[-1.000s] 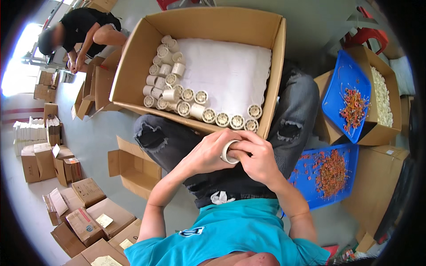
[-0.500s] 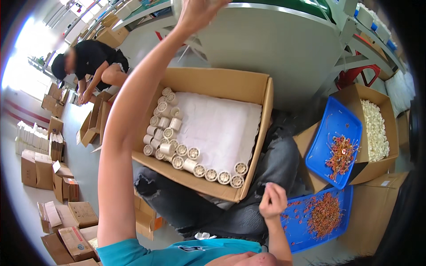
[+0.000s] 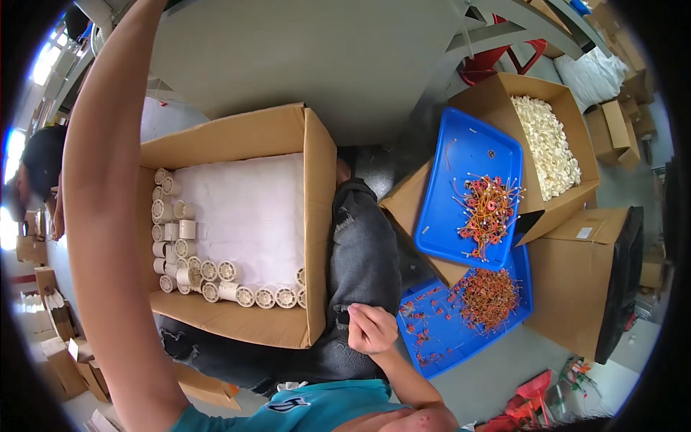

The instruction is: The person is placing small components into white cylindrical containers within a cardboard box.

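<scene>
My left arm (image 3: pixel 108 165) stretches up across the left side to the top edge; its hand is out of the picture. My right hand (image 3: pixel 372 329) is closed in front of my right knee, fingers curled together, and whatever it may hold is hidden. Before me sits an open cardboard box (image 3: pixel 241 327), lined with a white sheet (image 3: pixel 241 216). Cream plastic spools (image 3: pixel 245 296) line its left side and near side. Right of my knee lies a blue tray (image 3: pixel 432 209) with a heap of small red-and-orange wired parts (image 3: pixel 486 209).
Partly beneath that tray, another blue tray (image 3: pixel 425 367) holds more small wired parts (image 3: pixel 489 299). A cardboard box of cream plastic pieces (image 3: pixel 547 147) stands behind. A grey panel (image 3: pixel 288 65) rises beyond my box. Another person (image 3: pixel 43 165) is at the far left.
The view has swung right, so the box and my arm sit further left. My left hand, seen at the top before, has left the picture. My right hand stays closed.
</scene>
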